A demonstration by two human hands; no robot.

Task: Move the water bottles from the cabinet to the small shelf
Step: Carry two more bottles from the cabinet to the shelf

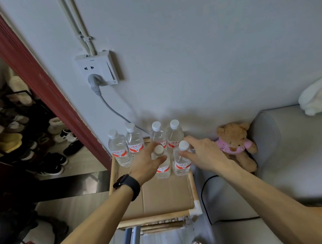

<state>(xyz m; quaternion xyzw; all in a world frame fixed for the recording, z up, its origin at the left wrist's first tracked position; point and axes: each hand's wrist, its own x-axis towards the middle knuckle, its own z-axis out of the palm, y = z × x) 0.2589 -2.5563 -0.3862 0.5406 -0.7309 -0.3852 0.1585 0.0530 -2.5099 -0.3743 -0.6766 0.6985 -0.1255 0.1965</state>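
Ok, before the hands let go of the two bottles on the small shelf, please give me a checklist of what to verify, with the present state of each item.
1. Clear plastic water bottle with a white cap under the left hand stands upright: ok.
2. Matching bottle under the right hand stands upright: ok.
3. Both bases rest fully on the small wooden shelf with a cardboard top: cannot tell, the forearms hide part of them.
4. Back row of four bottles undisturbed and upright: ok.
5. Left hand and right hand fingers are closed on the bottle necks: ok.
6. Free cardboard in front for more bottles: ok.
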